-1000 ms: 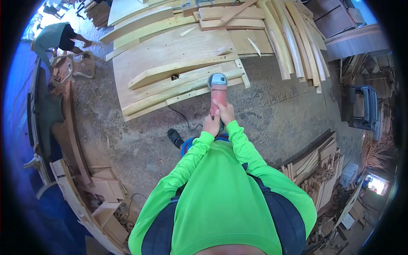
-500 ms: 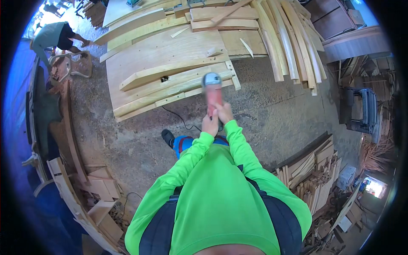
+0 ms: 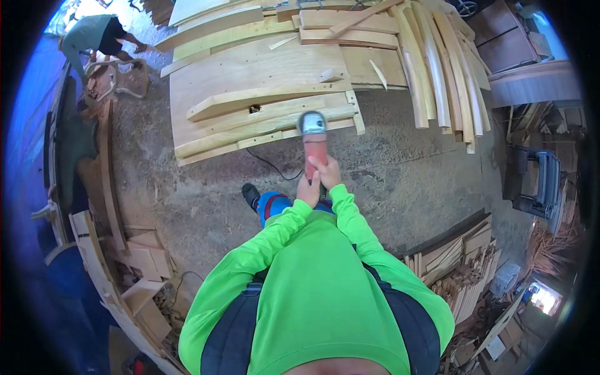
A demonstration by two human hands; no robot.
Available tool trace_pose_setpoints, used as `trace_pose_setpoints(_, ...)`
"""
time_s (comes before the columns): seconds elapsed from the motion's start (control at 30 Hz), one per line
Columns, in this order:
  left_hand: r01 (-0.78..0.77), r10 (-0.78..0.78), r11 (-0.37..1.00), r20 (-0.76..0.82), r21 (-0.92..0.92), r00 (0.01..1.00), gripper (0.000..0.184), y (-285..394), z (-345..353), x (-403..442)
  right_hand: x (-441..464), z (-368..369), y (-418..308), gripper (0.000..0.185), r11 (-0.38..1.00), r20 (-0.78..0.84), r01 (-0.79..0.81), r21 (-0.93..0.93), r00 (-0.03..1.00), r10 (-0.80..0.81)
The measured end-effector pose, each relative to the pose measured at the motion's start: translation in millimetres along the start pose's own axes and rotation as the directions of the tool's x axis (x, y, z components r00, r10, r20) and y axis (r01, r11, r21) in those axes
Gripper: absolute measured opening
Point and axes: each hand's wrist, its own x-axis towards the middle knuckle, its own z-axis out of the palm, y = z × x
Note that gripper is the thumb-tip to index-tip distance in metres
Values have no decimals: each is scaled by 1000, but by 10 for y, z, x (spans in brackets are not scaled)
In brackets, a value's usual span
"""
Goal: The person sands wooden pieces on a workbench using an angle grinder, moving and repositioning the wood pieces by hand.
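A red angle grinder (image 3: 316, 150) with a silver head is held out in front of my body by both hands. My left hand (image 3: 308, 189) is closed around the rear of its body. Just ahead and to the right, my right hand (image 3: 327, 172) wraps the red housing. The grinder's head lies over the right end of a long, pale wooden piece (image 3: 269, 127); whether the disc touches the wood I cannot tell. Behind that piece, a shaped wooden board (image 3: 262, 100) rests on a plywood sheet (image 3: 219, 69). A dark cord (image 3: 269, 164) trails across the floor.
Long wooden strips (image 3: 437, 75) jut out at the upper right. Stacked offcuts (image 3: 465, 262) stand to my lower right. At the upper left, another person (image 3: 94, 37) bends over a chair-like frame (image 3: 128, 80). Boards lean along the left side, beside a blue sheet (image 3: 37, 125).
The view has shifted, so the workbench wood appears farther right and higher. Both hands keep hold of the grinder, whose head now sits slightly further left along the wooden piece.
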Motion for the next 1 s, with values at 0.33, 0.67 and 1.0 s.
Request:
trace_pose_setpoints(0.33, 26, -24, 998, -33, 53, 999, 53, 191, -445, 82, 23, 438, -309, 34, 984, 103, -103, 143, 991, 89)
trace_pose_setpoints(0.67, 49, -60, 998, -252, -49, 966, 53, -370, -1914, -236, -244, 2091, 124, 47, 984, 310, 98, -146, 949, -49)
trace_pose_setpoints(1.0, 44, -41, 996, -40, 72, 998, 54, -689, -2399, -146, -553, 2412, 134, 36, 997, 80, 38, 64, 996, -43)
